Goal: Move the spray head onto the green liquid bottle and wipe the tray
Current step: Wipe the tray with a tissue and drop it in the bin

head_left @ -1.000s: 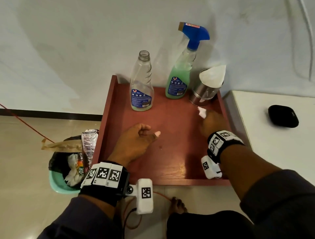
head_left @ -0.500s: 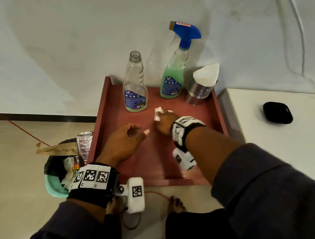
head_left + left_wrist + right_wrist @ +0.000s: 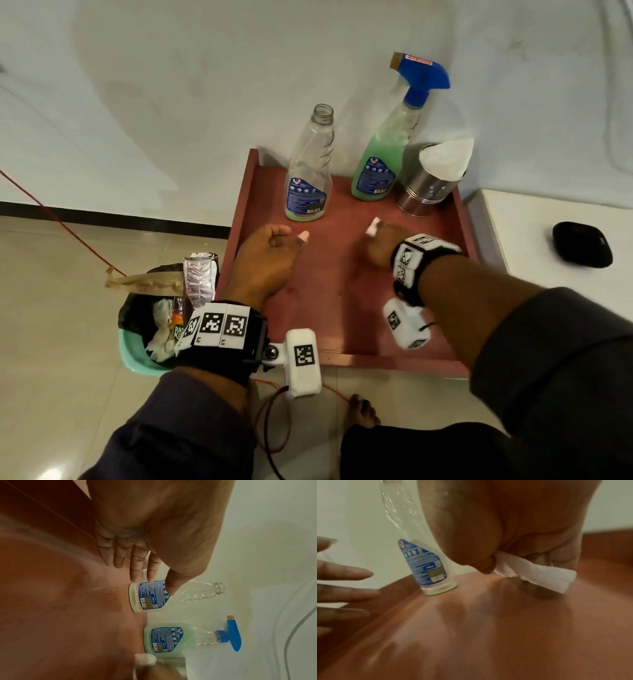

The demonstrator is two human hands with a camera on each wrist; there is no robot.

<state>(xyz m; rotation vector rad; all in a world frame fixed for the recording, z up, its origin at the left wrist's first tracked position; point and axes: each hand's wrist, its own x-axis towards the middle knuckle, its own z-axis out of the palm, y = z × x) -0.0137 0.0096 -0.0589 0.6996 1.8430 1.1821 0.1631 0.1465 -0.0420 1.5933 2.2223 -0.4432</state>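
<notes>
Currently listed, item by item. Tray (image 3: pixel 346 274): red-brown, raised rim, lying under both hands; smooth and faintly streaked, likely slick where wet.

Right hand (image 3: pixel 378 245): fingers curled, pinching a folded white tissue (image 3: pixel 537 574) against the tray floor. Tissue: soft, thin, probably tears or balls up when damp; best held as a flat wad under the fingertips, not by a corner.

Left hand (image 3: pixel 265 260): idle beside the right hand, fingers loosely bent, holding nothing; whether it touches the tray I cannot tell.

Green liquid bottle (image 3: pixel 380 164): beyond the right hand, at the tray's far edge, with the blue spray head (image 3: pixel 423 77) already on it. Thin clear plastic, judged part full and top-heavy; take it at the waist, not the trigger.

Empty bottle (image 3: pixel 310 174): beyond the left hand, neck open, light, easily knocked.

Steel tin (image 3: pixel 426 195): beside the green bottle, white tissue standing in it.

Unclear: right fingertips hidden beneath palm and tissue; right wrist view motion-blurred; label print unreadable.
</notes>
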